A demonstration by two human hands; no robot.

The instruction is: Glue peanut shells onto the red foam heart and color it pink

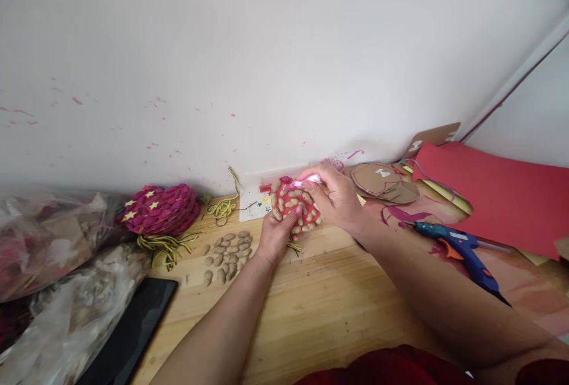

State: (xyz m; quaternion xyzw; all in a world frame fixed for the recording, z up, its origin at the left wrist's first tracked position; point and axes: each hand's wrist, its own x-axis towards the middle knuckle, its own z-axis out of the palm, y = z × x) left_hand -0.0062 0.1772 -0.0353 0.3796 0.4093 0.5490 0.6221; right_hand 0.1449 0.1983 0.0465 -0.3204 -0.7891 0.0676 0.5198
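Observation:
My left hand grips the near edge of a red disc covered with peanuts, its thumb lying over the front. A few peanuts at the disc's top are pink; the others are plain tan. Pinched in my right hand is a paintbrush with a whitish handle, its pink tip at the disc's upper edge; fingers partly hide it. Loose peanuts lie on the wooden table left of my left hand. Just behind the disc are a white sheet with small stars and a pink-stained cup.
At left, a stack of magenta peanut discs with yellow stars stands beside plastic bags and a black tablet-like slab. Yellow-green yarn lies near the wall. Cardboard discs, a blue glue gun and red sheets are at right.

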